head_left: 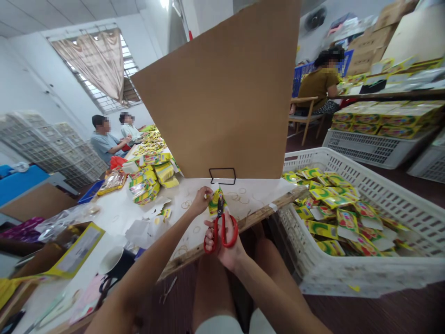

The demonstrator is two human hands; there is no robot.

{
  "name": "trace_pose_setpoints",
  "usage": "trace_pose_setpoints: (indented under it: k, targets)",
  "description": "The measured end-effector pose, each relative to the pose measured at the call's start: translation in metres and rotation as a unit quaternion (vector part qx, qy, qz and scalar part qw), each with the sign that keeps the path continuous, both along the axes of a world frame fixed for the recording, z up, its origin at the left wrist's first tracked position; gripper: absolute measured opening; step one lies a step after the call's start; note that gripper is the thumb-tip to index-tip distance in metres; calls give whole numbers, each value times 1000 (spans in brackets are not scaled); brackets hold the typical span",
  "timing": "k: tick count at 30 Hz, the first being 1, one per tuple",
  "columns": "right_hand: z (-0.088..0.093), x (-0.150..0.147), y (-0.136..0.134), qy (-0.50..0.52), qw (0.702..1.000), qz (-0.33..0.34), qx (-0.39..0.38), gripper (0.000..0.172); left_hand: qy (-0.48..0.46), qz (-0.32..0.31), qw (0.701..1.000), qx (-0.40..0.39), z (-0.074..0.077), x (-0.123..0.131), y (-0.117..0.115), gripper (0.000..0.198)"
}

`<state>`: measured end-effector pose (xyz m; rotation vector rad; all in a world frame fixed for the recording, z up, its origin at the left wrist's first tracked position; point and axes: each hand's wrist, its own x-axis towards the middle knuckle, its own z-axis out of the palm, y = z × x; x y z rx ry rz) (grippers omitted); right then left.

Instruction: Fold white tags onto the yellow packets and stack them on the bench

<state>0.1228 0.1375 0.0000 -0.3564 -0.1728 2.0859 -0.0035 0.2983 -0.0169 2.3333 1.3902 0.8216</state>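
Red-handled scissors [225,234] are held in my right hand [231,250], with fingers through the loops and the dark blades pointing away from me. The blades lie over a small yellow-green packet [214,200]. My left hand [202,199] pinches the packet at its left edge. Both hands are above the white tabletop [187,232], near its wooden front edge. Rubber bands [239,197] lie scattered around the packet, and a black wire stand [222,176] is just beyond it.
A large cardboard panel [229,102] stands behind the hands. At right is a white crate [347,273] of yellow-green boxes. Bundled packets [144,185], a dark mug [120,262] and an open carton [74,250] are at left. Other people sit farther back.
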Motion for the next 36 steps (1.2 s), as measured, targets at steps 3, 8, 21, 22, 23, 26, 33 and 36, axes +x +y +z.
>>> trace_pose_setpoints:
  k: [3, 8, 21, 22, 23, 26, 33, 36]
  targets:
    - [-8, -5, 2, -60, 998, -25, 4, 60, 0, 1, 1000, 10, 1, 0, -2, 29]
    - [-18, -17, 4, -202, 975, -86, 30, 60, 5, -1, 1000, 28, 1, 1, -3, 28]
    - [-15, 45, 16, -363, 902, -202, 113, 48, -86, 175, 969, 151, 65, -28, -15, 28]
    - [-15, 47, 16, -369, 900, -200, 120, 45, -80, 179, 970, 144, 67, -31, -13, 27]
    - [-15, 48, 17, -373, 899, -191, 125, 42, -68, 175, 973, 131, 68, -32, -11, 25]
    - [-15, 42, 14, -382, 900, -154, 145, 33, -23, 150, 984, 93, 66, -31, -2, 22]
    - [-20, -6, 14, -391, 898, -91, 182, 22, 4, 191, 974, 122, 104, -46, 21, 25]
    - [-23, -49, 38, -339, 923, -60, 172, 14, 26, 185, 976, 113, 108, -44, 24, 26]
